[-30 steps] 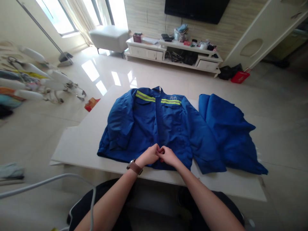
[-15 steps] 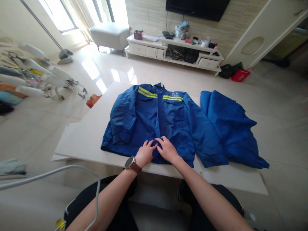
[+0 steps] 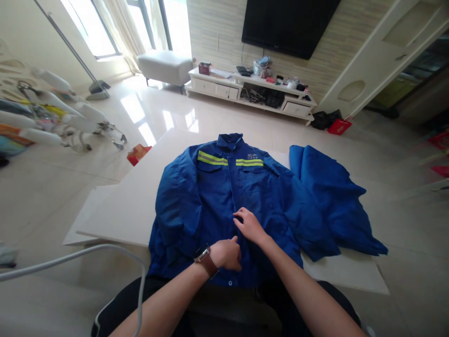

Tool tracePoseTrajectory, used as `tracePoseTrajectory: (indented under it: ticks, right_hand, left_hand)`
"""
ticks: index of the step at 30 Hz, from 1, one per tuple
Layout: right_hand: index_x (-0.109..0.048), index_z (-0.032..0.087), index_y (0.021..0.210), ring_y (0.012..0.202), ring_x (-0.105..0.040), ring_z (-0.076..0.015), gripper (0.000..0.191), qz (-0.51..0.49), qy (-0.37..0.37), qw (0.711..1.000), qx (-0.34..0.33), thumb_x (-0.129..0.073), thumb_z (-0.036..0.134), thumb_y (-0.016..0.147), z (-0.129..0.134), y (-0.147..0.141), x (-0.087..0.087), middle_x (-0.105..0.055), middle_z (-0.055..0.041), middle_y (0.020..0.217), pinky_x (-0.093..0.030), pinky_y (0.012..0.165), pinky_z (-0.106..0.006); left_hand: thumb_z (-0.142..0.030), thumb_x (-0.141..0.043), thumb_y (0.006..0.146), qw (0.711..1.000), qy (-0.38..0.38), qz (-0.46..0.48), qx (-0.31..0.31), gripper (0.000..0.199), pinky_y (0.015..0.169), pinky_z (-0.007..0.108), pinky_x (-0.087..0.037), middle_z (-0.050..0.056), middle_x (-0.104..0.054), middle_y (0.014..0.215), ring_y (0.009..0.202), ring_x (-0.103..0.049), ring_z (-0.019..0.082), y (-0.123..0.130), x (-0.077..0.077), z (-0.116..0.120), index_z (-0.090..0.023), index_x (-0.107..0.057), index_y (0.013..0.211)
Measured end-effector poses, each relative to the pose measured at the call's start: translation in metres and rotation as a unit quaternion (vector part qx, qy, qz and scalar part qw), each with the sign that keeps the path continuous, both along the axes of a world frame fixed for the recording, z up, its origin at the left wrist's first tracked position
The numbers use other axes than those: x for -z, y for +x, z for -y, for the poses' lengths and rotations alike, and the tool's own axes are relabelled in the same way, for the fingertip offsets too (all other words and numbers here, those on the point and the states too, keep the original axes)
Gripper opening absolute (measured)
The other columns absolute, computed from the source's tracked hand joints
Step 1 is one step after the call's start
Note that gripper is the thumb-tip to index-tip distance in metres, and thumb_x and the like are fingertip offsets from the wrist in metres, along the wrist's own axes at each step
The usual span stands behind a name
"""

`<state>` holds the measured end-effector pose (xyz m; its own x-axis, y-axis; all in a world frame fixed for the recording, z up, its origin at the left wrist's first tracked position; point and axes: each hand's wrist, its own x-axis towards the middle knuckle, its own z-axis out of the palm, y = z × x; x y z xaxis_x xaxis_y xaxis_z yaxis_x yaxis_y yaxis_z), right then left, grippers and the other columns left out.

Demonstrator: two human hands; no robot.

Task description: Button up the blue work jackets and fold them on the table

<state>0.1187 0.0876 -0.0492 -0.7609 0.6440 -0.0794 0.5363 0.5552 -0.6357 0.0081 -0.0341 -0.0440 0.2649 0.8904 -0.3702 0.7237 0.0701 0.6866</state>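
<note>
A blue work jacket (image 3: 217, 210) with yellow-and-grey reflective stripes lies front up on the white table (image 3: 122, 196), collar away from me. Its lower hem hangs over the near table edge, where a round snap shows. My left hand (image 3: 228, 255), with a watch on the wrist, is closed with curled fingers on the lower front opening; its fingertips are partly hidden. Just above and to the right, my right hand (image 3: 248, 225) pinches the edge of the front placket. Both jacket sleeves lie out at the sides.
A folded blue garment (image 3: 326, 201) lies at the table's right, touching the jacket's sleeve. A white cable (image 3: 105, 246) arcs across the lower left. Beyond the table are a low TV cabinet (image 3: 213, 89), a grey bench (image 3: 164, 65) and a white-padded metal frame (image 3: 59, 112).
The jacket has come toward me, so its hem now hangs over the near edge and the collar lies more spread. My left hand has moved down and curled; my right has shifted slightly right.
</note>
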Motion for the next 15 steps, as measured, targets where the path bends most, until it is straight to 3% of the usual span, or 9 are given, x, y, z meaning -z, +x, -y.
tracePoseTrajectory:
  ticks: [2, 4, 8, 12, 15]
  right_hand:
    - [-0.079, 0.017, 0.105, 0.099, -0.069, -0.0199, 0.025, 0.017, -0.003, 1.000, -0.007, -0.056, 0.015, 0.096, -0.001, -0.001, 0.001, -0.072, -0.0084, 0.105, -0.052, 0.095, -0.029]
    - [-0.081, 0.018, 0.100, 0.100, -0.070, -0.0210, 0.027, 0.049, -0.007, 0.999, -0.011, -0.055, 0.010, 0.094, -0.003, 0.002, 0.001, -0.075, -0.0082, 0.103, -0.051, 0.094, -0.030]
    - [-0.082, 0.019, 0.094, 0.095, -0.073, -0.0217, 0.029, 0.088, -0.060, 0.994, -0.023, -0.059, 0.006, 0.083, -0.005, 0.014, -0.008, -0.078, -0.0063, 0.095, -0.053, 0.090, -0.029]
    - [-0.082, 0.018, 0.087, 0.076, -0.073, -0.0191, 0.029, 0.119, -0.191, 0.972, -0.068, -0.061, 0.005, 0.073, 0.001, 0.030, -0.017, -0.077, -0.0032, 0.080, -0.053, 0.069, -0.024]
    - [-0.081, 0.017, 0.084, 0.062, -0.070, -0.0164, 0.026, 0.182, -0.320, 0.924, -0.107, -0.063, 0.006, 0.068, 0.014, 0.042, -0.018, -0.074, -0.0004, 0.070, -0.050, 0.057, -0.020]
  left_hand:
    - [-0.036, -0.073, 0.074, 1.000, -0.006, -0.011, -0.014, 0.007, 0.071, 0.041, -0.057, 0.009, -0.073, 0.088, 0.082, -0.073, 0.029, -0.013, -0.005, -0.004, -0.034, -0.079, 0.076]
    - [-0.027, -0.060, 0.084, 0.997, 0.020, -0.030, -0.064, 0.021, 0.078, 0.040, -0.056, 0.008, -0.074, 0.091, 0.088, -0.073, 0.028, -0.031, -0.013, -0.010, -0.030, -0.079, 0.093]
    - [-0.022, -0.057, 0.089, 0.980, 0.101, -0.053, -0.162, 0.025, 0.090, 0.034, -0.053, 0.010, -0.073, 0.109, 0.102, -0.069, 0.026, -0.063, -0.025, -0.020, -0.022, -0.073, 0.109]
    - [-0.020, -0.057, 0.091, 0.973, 0.136, -0.069, -0.170, 0.030, 0.104, 0.035, -0.049, 0.011, -0.069, 0.122, 0.117, -0.063, 0.026, -0.070, -0.024, -0.025, -0.019, -0.071, 0.117]
    - [-0.018, -0.057, 0.091, 0.974, 0.141, -0.097, -0.147, 0.038, 0.112, 0.038, -0.045, 0.013, -0.063, 0.138, 0.130, -0.057, 0.029, -0.063, -0.015, -0.028, -0.017, -0.068, 0.127]
